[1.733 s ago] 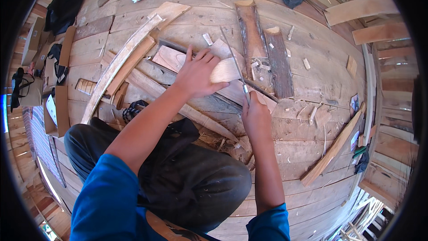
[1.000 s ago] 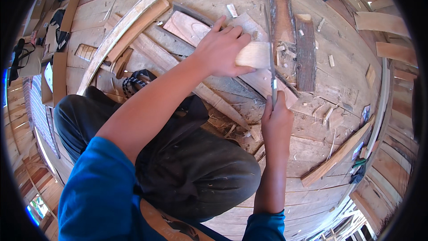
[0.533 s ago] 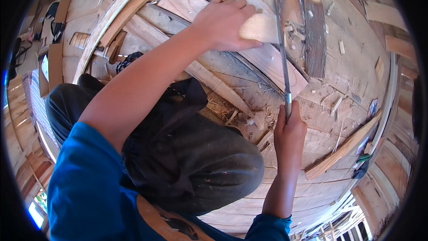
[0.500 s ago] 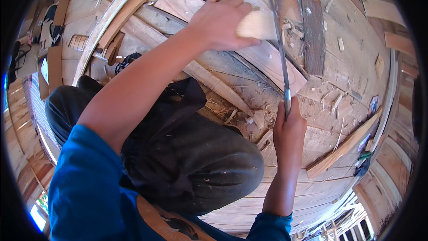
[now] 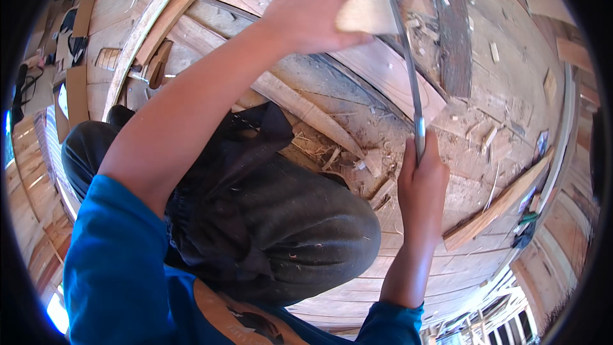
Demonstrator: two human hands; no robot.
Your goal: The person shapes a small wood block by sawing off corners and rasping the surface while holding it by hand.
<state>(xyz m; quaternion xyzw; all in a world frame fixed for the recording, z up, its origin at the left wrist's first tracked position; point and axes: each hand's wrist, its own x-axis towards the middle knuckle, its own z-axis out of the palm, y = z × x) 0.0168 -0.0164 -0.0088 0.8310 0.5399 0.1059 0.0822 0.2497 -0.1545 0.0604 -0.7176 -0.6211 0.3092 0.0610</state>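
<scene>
My left hand [image 5: 310, 16] is closed around a short, pale block of wood [image 5: 369, 14], held over a long reddish plank [image 5: 377, 64]. In my right hand [image 5: 423, 169] is a long-bladed knife [image 5: 410, 67], gripped by its handle, which my fingers mostly cover. Its blade points away from me and runs past the right end of the block. Whether the edge touches the wood there, I cannot tell. Beneath my left hand, part of the plank is hidden.
Bark-edged boards [image 5: 453, 38] lie beyond the knife. A tapering wood strip [image 5: 306, 112] lies between my legs and the plank. Long curved slats [image 5: 150, 32] rest at the far left, and a narrow board [image 5: 498, 204] at the right. Wood chips [image 5: 488, 137] litter the plank floor.
Both hands keep their holds. My right hand and the knife handle have moved slightly right and away from me; the block sits a little farther up in the view.
</scene>
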